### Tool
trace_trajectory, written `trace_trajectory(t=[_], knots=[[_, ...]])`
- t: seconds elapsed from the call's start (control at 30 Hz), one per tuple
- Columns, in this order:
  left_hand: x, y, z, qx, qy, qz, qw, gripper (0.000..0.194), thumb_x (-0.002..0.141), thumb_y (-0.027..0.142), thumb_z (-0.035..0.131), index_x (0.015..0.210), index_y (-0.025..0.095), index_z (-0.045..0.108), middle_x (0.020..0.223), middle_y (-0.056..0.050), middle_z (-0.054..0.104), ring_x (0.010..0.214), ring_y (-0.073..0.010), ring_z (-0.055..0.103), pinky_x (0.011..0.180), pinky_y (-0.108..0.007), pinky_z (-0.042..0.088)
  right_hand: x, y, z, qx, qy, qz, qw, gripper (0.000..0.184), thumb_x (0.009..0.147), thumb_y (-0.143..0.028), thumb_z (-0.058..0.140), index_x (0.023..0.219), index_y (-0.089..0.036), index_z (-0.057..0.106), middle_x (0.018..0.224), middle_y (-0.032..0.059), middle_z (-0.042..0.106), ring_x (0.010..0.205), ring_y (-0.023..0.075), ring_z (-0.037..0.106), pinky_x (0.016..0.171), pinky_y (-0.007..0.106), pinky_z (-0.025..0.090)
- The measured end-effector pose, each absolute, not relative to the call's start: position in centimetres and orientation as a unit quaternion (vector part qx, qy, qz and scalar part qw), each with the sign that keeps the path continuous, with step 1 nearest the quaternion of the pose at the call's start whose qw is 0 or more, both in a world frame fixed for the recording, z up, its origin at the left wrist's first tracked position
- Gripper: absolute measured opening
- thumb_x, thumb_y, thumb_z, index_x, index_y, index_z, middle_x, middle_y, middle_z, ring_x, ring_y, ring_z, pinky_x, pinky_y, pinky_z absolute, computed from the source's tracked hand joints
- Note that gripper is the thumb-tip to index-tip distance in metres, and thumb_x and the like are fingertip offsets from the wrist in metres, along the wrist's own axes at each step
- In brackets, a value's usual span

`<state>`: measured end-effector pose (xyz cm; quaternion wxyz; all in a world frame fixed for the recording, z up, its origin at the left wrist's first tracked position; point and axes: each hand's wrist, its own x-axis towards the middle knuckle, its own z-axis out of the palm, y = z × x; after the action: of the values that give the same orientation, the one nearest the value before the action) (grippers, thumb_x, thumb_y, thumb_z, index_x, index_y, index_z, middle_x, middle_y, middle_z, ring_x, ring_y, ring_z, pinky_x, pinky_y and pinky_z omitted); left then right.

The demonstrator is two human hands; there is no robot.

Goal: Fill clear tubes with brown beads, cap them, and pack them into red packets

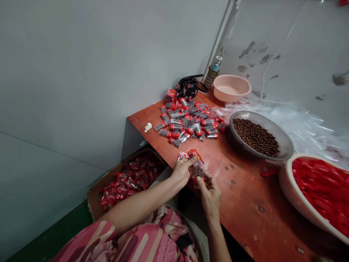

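Observation:
Just off the table's near edge, my left hand (183,171) pinches a shiny red printed packet (195,154). My right hand (211,193) grips the lower part of a small clear bag of brown balls (199,170), in front of the red packet. Whether the bag is partly inside the packet I cannot tell. Farther back lies a heap of small clear bags with red pieces (188,120), filled with dark balls. To the right of it stands a grey bowl (286,143) of brown balls.
A box (95,203) of red packets stands below, left of the table (231,196). At right is a white tub (291,193) of red pieces, behind it a pile of clear bags (308,127). A pink basin (231,97), black pouch (188,87) and bottle (211,77) stand at the back.

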<state>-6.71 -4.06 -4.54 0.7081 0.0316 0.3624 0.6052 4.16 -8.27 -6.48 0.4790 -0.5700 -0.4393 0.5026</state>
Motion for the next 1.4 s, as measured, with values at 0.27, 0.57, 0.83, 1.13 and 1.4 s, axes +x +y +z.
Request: trace_trajectory(t=[0.27, 0.57, 0.83, 1.13, 1.4], knots=[[-7.0, -3.9, -4.8, 0.058, 0.363, 0.596, 0.714, 0.023, 0.059, 0.023, 0.075, 0.064, 0.007, 0.06, 0.059, -0.006, 0.065, 0.052, -0.0126, 0.06, 0.052, -0.023, 0.05, 4.5, -8.2, -7.1, -0.559, -0.469, 0.479, 0.489, 0.036, 0.069, -0.035, 0.065, 0.099, -0.017, 0.056, 0.084, 0.0023, 0.064, 0.066, 0.0145, 0.06, 0.057, 0.028, 0.053], [-7.6, -3.6, -5.0, 0.016, 0.366, 0.596, 0.715, 0.012, 0.071, 0.016, 0.065, 0.066, 0.006, 0.061, 0.066, -0.009, 0.067, 0.059, -0.0148, 0.064, 0.063, -0.027, 0.054, 5.6, -7.9, -7.3, -0.596, -0.463, 0.457, 0.471, 0.043, 0.068, -0.041, 0.063, 0.102, -0.015, 0.058, 0.089, 0.0074, 0.066, 0.067, 0.0172, 0.062, 0.055, 0.028, 0.051], [-7.7, -3.9, -5.6, 0.029, 0.394, 0.564, 0.725, 0.013, 0.073, 0.019, 0.064, 0.072, 0.006, 0.062, 0.071, -0.011, 0.068, 0.065, -0.0178, 0.066, 0.065, -0.029, 0.054, 10.5, -6.5, -6.6, -0.742, -0.625, 0.167, 0.178, 0.043, 0.08, -0.051, 0.042, 0.099, -0.018, 0.064, 0.088, 0.0121, 0.067, 0.081, 0.0281, 0.062, 0.066, 0.038, 0.048], [-8.0, -4.1, -5.0, 0.003, 0.398, 0.548, 0.735, 0.011, 0.074, 0.017, 0.063, 0.076, 0.006, 0.062, 0.071, -0.01, 0.067, 0.066, -0.0191, 0.067, 0.067, -0.032, 0.054, 13.2, -1.9, -5.0, -0.347, -0.934, 0.088, 0.007, 0.055, 0.075, -0.002, 0.037, 0.123, -0.026, 0.049, 0.134, 0.0045, 0.044, 0.124, 0.0246, 0.035, 0.094, 0.042, 0.036], [-7.8, -4.0, -5.7, -0.012, 0.39, 0.553, 0.736, 0.014, 0.072, 0.02, 0.066, 0.073, 0.007, 0.06, 0.071, -0.01, 0.068, 0.068, -0.0202, 0.067, 0.068, -0.032, 0.054, 17.3, -3.0, -6.1, -0.501, -0.842, 0.195, 0.046, 0.029, 0.082, -0.033, 0.044, 0.106, -0.028, 0.059, 0.097, 0.0061, 0.06, 0.084, 0.0205, 0.06, 0.069, 0.031, 0.048]])
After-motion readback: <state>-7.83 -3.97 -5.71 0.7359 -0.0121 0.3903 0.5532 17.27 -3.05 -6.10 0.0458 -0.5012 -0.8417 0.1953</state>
